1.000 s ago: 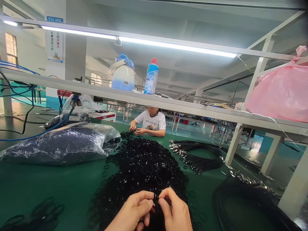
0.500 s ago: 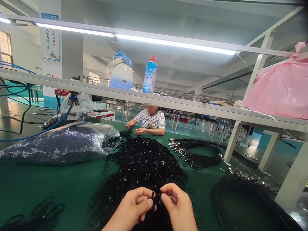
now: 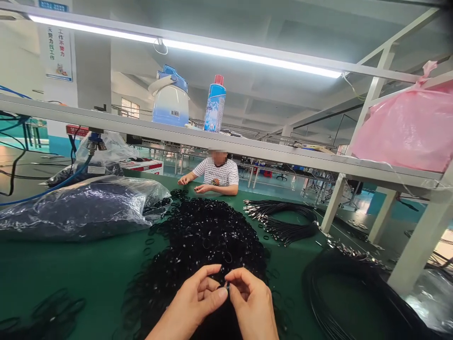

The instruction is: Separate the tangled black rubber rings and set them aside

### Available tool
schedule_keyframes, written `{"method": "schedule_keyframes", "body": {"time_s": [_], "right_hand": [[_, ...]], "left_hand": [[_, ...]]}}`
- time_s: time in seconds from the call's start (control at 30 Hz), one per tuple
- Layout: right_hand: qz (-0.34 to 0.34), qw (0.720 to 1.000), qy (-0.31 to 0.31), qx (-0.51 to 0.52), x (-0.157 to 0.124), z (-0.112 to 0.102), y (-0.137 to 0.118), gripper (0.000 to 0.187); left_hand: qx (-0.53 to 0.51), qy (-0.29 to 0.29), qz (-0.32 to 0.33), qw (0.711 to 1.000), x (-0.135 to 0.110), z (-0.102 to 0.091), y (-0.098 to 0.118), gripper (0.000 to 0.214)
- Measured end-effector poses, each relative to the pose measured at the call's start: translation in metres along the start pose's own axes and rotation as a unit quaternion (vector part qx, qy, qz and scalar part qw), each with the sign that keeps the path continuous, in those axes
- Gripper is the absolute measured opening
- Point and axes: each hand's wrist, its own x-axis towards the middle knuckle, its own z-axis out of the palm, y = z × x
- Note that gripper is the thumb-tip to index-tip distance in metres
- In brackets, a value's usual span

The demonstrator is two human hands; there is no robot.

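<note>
Over the near part of a heap of small black rings (image 3: 208, 231), my two hands meet fingertip to fingertip. My right hand (image 3: 252, 300) is closed, thumb and index finger pinching a small black ring (image 3: 227, 284). My left hand (image 3: 198, 298) has its thumb and curled fingers at the same ring, while its index finger is raised a little apart. Most of the ring is covered by my fingertips. The heap spreads over the green tabletop (image 3: 95, 264).
On the left lies a clear plastic bag (image 3: 88, 208) of dark pieces. Coiled black cables (image 3: 283, 222) with metal ends lie right, with a larger black coil (image 3: 318, 293) nearer. A shelf (image 3: 247, 146) crosses above, carrying a jug, a spray can and a pink bag. A person (image 3: 219, 177) sits opposite.
My hands have come closer together at the ring, and my left index finger has lifted from it. The whole view has shifted slightly, so the scene sits further left and higher.
</note>
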Motion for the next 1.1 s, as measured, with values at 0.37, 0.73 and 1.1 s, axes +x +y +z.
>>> {"method": "schedule_keyframes", "body": {"time_s": [0.37, 0.73, 1.1], "right_hand": [[-0.054, 0.992, 0.044, -0.106, 0.004, -0.016, 0.005, 0.023], [-0.09, 0.992, 0.015, -0.092, 0.005, -0.003, 0.018, 0.023], [-0.007, 0.999, -0.012, -0.051, 0.0, 0.01, 0.007, 0.009]], "left_hand": [[-0.112, 0.017, -0.037, 0.993, -0.004, -0.004, 0.009, 0.022], [-0.286, 0.022, -0.137, 0.948, -0.009, -0.006, 0.018, 0.039], [-0.135, 0.009, -0.031, 0.99, 0.006, -0.007, -0.008, 0.04]]}}
